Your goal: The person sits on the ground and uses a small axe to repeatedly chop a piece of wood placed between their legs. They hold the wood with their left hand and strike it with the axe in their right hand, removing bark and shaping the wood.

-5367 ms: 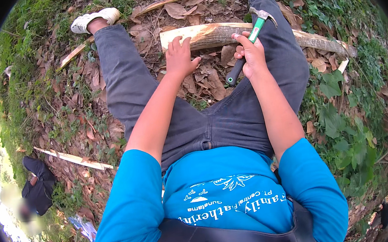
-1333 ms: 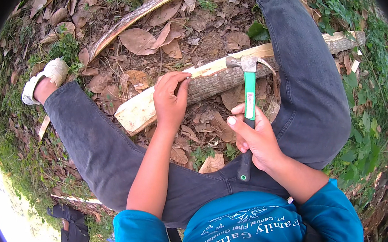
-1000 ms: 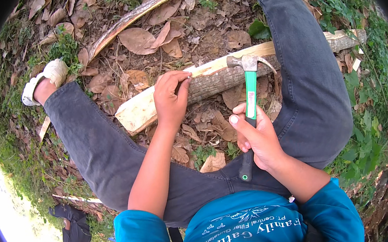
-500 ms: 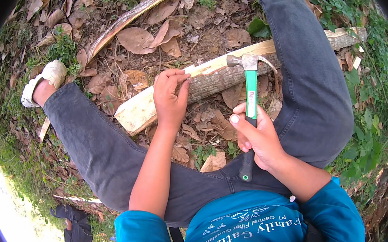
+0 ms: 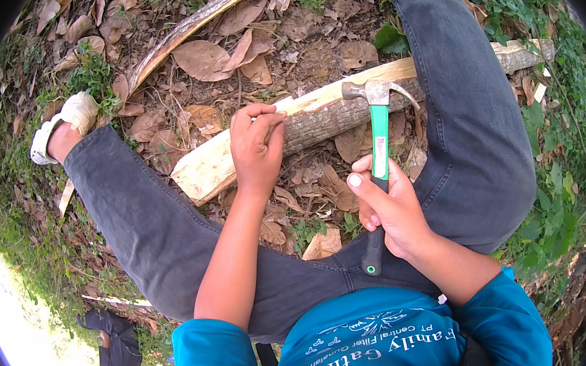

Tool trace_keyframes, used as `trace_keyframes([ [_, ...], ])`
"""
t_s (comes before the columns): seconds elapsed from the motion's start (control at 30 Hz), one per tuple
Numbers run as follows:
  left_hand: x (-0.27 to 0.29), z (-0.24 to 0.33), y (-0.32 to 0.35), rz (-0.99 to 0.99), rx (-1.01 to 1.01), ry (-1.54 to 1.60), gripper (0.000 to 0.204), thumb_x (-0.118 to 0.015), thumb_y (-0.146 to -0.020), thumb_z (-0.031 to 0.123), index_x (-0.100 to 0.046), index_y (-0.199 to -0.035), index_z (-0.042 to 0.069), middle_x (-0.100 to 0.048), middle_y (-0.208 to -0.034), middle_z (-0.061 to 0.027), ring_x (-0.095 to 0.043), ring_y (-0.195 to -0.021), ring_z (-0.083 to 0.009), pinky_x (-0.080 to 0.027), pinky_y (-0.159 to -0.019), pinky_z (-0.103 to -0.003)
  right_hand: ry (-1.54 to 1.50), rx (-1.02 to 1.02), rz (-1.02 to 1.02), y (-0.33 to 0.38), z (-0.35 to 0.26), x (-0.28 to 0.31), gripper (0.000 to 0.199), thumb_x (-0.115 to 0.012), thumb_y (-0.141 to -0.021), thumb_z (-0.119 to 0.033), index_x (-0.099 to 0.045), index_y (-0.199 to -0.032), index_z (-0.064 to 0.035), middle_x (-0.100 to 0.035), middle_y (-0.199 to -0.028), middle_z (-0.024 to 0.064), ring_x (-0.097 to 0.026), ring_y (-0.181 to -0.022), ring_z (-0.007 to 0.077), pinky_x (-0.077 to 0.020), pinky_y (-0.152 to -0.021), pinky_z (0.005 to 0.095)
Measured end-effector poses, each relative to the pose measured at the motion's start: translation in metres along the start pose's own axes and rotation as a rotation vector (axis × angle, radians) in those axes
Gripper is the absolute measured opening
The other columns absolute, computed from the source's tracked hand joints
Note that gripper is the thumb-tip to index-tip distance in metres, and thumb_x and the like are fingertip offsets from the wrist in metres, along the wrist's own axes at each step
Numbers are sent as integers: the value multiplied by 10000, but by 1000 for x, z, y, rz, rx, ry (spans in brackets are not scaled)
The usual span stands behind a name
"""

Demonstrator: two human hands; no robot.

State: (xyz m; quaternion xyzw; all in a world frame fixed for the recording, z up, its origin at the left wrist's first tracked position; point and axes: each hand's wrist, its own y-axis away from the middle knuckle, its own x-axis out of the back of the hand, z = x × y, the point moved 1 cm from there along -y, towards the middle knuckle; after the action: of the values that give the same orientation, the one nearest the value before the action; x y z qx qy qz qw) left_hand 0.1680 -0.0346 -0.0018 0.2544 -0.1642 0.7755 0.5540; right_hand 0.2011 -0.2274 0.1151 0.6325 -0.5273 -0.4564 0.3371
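Observation:
A claw hammer (image 5: 379, 129) with a green and black handle and a steel head stands out from my right hand (image 5: 392, 205), whose fingers wrap round the lower grip. Its head hangs over a split log (image 5: 329, 119) with pale bare wood on top and rough bark on the near side. At the log's left part is my left hand (image 5: 258, 140), thumb and forefinger pinched together just over the pale wood. Whatever lies between those fingertips is too small to make out. The log runs from between my legs to under my right leg.
A long curved strip of split wood (image 5: 200, 21) lies on the leafy ground beyond the log. Large dry leaves (image 5: 201, 60) are scattered about. My legs are spread on either side, and green plants (image 5: 555, 193) grow at the right. Another person (image 5: 114, 341) is at the lower left.

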Motion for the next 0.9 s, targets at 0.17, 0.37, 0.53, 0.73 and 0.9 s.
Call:
trace_keyframes([
  [0.17,-1,-1,1,1,-10,4,131,-721,-803,-28,-688,-918,24,-638,-1030,-106,-613,-981,-265,-484,-845,-357,-2,-4,-1,0,-1,0,296,-709,-934,-154,-499,-1114,-49,-509,-755,-46,-437,-496,9,-369,-420,192],
  [0.37,-1,0,0,-5,-18,-1,141,-714,-792,-40,-684,-914,23,-635,-1026,-104,-608,-980,-268,-479,-852,-357,-1,1,0,-1,1,0,294,-707,-934,-151,-498,-1113,-50,-512,-766,-44,-439,-497,9,-370,-420,191],
  [0.53,0,-1,1,-16,-24,-18,144,-709,-787,-45,-675,-908,23,-632,-1019,-104,-603,-962,-271,-478,-841,-361,-1,-3,-4,0,0,0,295,-705,-935,-148,-496,-1119,-50,-516,-770,-42,-439,-500,10,-371,-422,191],
  [0.73,-2,-2,1,-18,-10,-10,139,-699,-788,-52,-659,-898,22,-628,-1007,-102,-601,-947,-273,-480,-826,-362,-8,-2,-8,-1,0,0,298,-702,-939,-148,-496,-1131,-51,-521,-773,-39,-437,-504,11,-372,-423,191],
  [0.9,-2,-1,0,-9,-19,-25,134,-696,-791,-55,-655,-893,23,-628,-1002,-104,-601,-938,-276,-479,-816,-363,-6,-4,-3,-1,-1,0,299,-704,-938,-152,-497,-1128,-51,-521,-776,-37,-437,-506,12,-372,-423,192],
])
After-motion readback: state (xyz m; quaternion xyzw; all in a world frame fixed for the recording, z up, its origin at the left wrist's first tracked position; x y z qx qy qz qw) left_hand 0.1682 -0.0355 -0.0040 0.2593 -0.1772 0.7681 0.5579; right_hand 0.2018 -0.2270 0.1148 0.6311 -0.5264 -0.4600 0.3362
